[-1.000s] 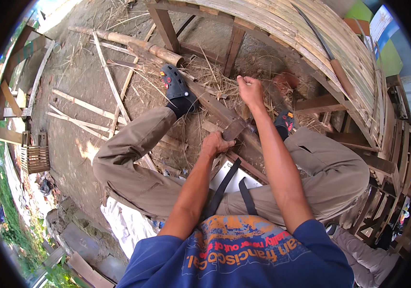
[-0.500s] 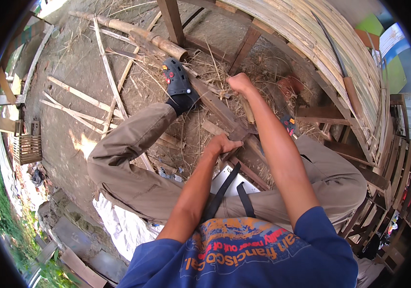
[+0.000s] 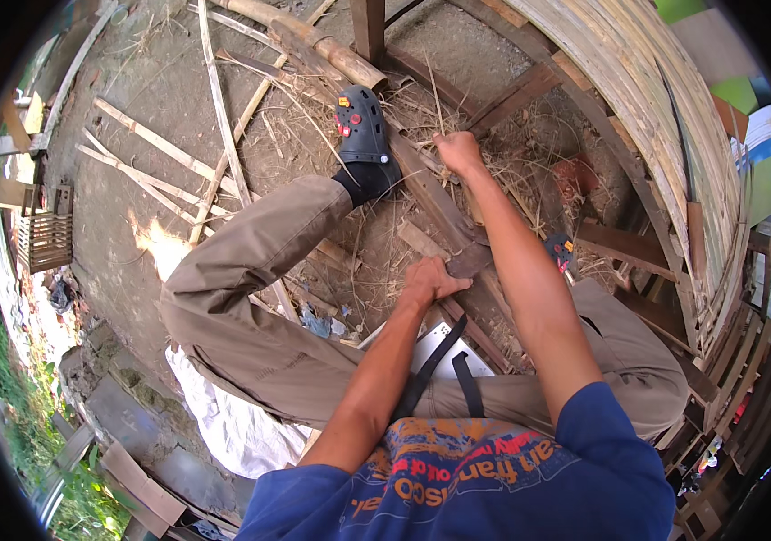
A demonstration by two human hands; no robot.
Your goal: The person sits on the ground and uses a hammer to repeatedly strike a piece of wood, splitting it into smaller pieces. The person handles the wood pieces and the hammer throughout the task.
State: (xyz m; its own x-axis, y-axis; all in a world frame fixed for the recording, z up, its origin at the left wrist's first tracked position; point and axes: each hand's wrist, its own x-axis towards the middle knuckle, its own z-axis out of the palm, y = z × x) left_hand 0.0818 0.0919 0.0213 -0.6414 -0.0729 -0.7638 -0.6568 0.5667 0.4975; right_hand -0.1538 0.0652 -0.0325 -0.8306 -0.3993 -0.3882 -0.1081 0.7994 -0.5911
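Observation:
My right hand is closed in a fist around a wooden handle, most of it hidden behind my forearm. Close to the handle's lower end lies a dark, blocky piece; whether it is the tool's head I cannot tell. My left hand is just left of that piece, its thumb stretched toward the piece and its fingers curled down out of sight. A long brown wooden beam runs between my legs, past both hands. Beside the left hand lies a short pale wood offcut.
My left foot, in a dark clog, rests by the beam. A white panel with black straps lies by my lap. Bamboo strips and a thick bamboo pole lie on the ground. A stack of bamboo slats rises at the right.
The view has shifted, so the surroundings appear further right. My right fist sits slightly lower against the background. Both hands keep their hold, and the dark piece stays by the left thumb.

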